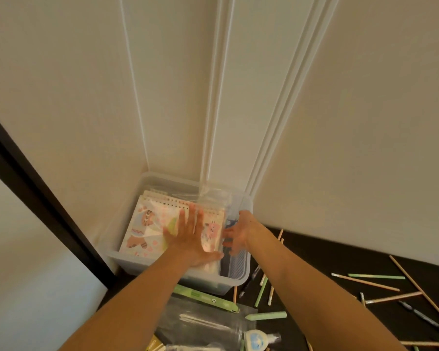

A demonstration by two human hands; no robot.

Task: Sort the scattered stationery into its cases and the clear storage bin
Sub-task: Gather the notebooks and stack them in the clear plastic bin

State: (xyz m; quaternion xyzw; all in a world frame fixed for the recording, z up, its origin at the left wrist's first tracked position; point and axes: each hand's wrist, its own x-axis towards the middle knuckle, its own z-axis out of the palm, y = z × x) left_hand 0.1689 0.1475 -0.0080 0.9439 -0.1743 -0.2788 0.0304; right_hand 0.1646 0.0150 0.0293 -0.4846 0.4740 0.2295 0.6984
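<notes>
While we look down from head height, we see a clear storage bin standing on a dark table, pushed into the far corner where two pale walls meet. Both our arms reach forward into it.

Our left hand lies flat, fingers straight and spread slightly apart, palm down. It presses on a clear plastic sleeve that covers spiral notebooks with pastel cartoon animals on their covers. The notebooks lie stacked inside the bin, filling its left and middle part.

Our right hand sits at the bin's right side, just beside the left hand but not touching it. Its fingers are loosely curled and reach down next to the edge of the notebook stack, near a dark blue item standing along the bin's right wall. We cannot tell whether these fingers grip anything.

On the table near us, just in front of the bin, lies a clear zip pouch with a green strip along its top. To the right, pencils and pens lie scattered across the dark surface, well apart from the bin, some green, some wood-coloured. A green stick rests just right of the pouch.
</notes>
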